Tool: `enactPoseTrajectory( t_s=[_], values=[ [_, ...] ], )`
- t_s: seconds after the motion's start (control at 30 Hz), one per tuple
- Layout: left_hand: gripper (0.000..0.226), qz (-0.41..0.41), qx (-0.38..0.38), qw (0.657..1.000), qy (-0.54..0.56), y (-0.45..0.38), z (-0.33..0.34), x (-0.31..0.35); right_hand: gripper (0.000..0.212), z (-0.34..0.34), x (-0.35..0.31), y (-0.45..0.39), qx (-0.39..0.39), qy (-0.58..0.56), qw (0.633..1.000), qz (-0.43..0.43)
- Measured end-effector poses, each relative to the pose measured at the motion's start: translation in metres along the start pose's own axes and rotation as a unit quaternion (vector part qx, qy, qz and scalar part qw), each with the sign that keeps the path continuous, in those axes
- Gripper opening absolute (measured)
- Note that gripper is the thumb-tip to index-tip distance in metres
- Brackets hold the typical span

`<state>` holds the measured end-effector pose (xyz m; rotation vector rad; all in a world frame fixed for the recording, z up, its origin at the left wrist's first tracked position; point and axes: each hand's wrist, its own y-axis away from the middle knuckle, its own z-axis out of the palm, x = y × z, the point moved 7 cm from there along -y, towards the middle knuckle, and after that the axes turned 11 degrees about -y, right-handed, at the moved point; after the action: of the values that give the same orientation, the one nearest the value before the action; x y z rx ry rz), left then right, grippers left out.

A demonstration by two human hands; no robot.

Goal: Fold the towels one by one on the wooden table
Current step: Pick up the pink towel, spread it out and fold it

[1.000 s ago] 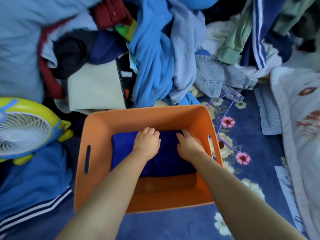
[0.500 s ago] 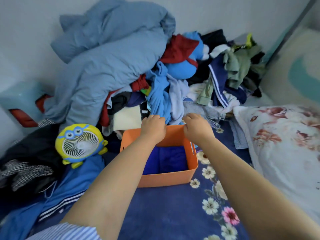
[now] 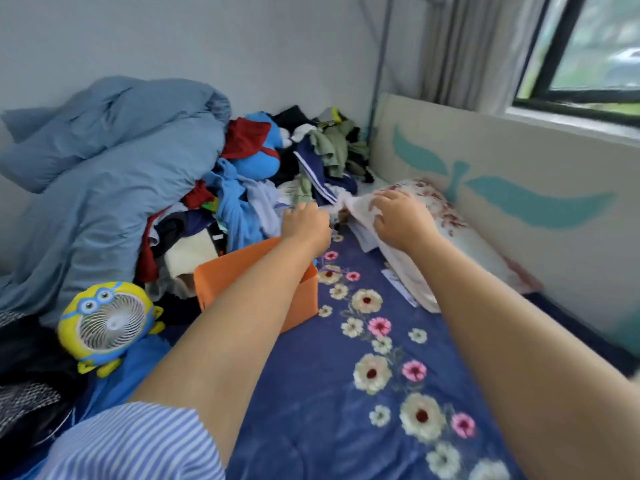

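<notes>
Far left there's a big blue duvet (image 3: 114,174) heaped against the wall, with a yellow cartoon fan (image 3: 109,325) sitting below it. Next over, an orange bin (image 3: 304,299) stands on the flowery blue bedspread (image 3: 329,393), right in front of a messy clothes pile (image 3: 277,174). The left hand (image 3: 304,221) reaches out above the bin toward the pile, fingers curled in, but I honestly can't tell if it's holding anything. The right hand (image 3: 401,218) has its fingers bunched on a white floral towel (image 3: 360,216), which lies near the headboard (image 3: 519,188).
</notes>
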<state>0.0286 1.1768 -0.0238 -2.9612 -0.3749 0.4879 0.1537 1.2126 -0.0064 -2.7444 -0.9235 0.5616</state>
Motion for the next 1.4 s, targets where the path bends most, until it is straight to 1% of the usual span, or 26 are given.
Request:
enactPoseTrajectory(
  t_s=[0.17,0.2,0.3,0.33,0.4,0.5,0.73,0.9,1.0,1.07,1.17,1.4],
  values=[
    [0.036,0.076,0.033,0.996,0.034,0.038,-0.047,0.068,0.038,-0.054,0.035,0.084,0.049,0.011,0.996,0.068],
    [0.035,0.107,0.047,0.992,0.045,0.049,-0.063,0.099,0.038,-0.072,0.054,0.115,0.064,0.015,0.992,0.104],
    [0.034,0.163,0.095,0.981,0.055,0.072,-0.095,0.157,0.037,-0.107,0.089,0.170,0.082,0.030,0.983,0.163],
    [0.033,0.194,0.109,0.973,0.063,0.085,-0.110,0.188,0.038,-0.125,0.106,0.200,0.093,0.041,0.976,0.194],
    [0.033,0.230,0.119,0.962,0.085,0.104,-0.129,0.234,0.041,-0.152,0.129,0.243,0.108,0.061,0.965,0.229],
    [0.032,0.311,0.133,0.935,0.104,0.153,-0.166,0.327,0.045,-0.200,0.173,0.333,0.135,0.087,0.936,0.313],
    [0.033,0.441,0.162,0.873,0.131,0.273,-0.244,0.513,0.047,-0.287,0.259,0.521,0.154,0.117,0.877,0.439],
    [0.033,0.500,0.179,0.833,0.158,0.354,-0.286,0.623,0.047,-0.339,0.307,0.642,0.167,0.143,0.846,0.485],
    [0.032,0.525,0.167,0.818,0.164,0.392,-0.304,0.680,0.047,-0.359,0.332,0.707,0.162,0.144,0.829,0.515],
    [0.031,0.538,0.165,0.811,0.162,0.408,-0.311,0.708,0.047,-0.367,0.346,0.740,0.151,0.146,0.821,0.532],
    [0.030,0.561,0.170,0.794,0.161,0.433,-0.331,0.761,0.047,-0.390,0.374,0.792,0.155,0.153,0.798,0.561],
    [0.033,0.609,0.172,0.760,0.146,0.458,-0.367,0.892,0.045,-0.432,0.471,0.884,0.173,0.157,0.744,0.626]
  ],
)
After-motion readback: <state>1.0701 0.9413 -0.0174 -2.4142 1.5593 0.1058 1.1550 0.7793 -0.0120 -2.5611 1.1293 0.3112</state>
